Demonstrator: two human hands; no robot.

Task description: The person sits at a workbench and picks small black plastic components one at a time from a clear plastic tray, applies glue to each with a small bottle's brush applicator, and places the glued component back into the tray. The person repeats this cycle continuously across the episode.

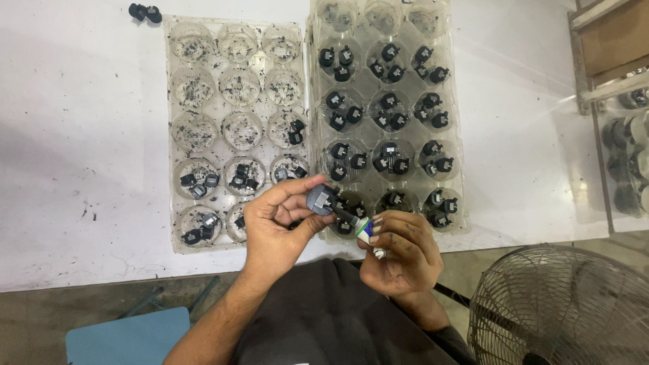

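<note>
Item 1: left hand (274, 226), raised over the near edge of the white worktop (81, 135), its grip pinched on a small dark grey plastic part (322, 199) between thumb and forefinger, the part turned so an open face meets the tool. Item 2: right hand (399, 253), fingers curled shut around a small tube-like applicator (366, 232) with a green and white body, its thin dark tip laid against the grey part; the 2 hands sit close together, apparently so the tip stays steady on so small a piece. Item 3: left clear tray (233, 132), moulded with round cups, lying flat on the worktop; most cups hold only dark specks, while the nearest rows and 1 cup on the right side hold a few grey and black parts. Item 4: right clear tray (389, 115), just beside the first and touching or slightly overlapping it, with most cups holding about 3 black parts each, the far row looking empty; both trays lie within easy reach of the hands. Item 5: 2 loose black parts (145, 12) at the far edge of the worktop, well apart from the trays. Item 6: wire fan guard (564, 307), lower right, below the worktop. Item 7: blue stool seat (128, 338), lower left.
</note>
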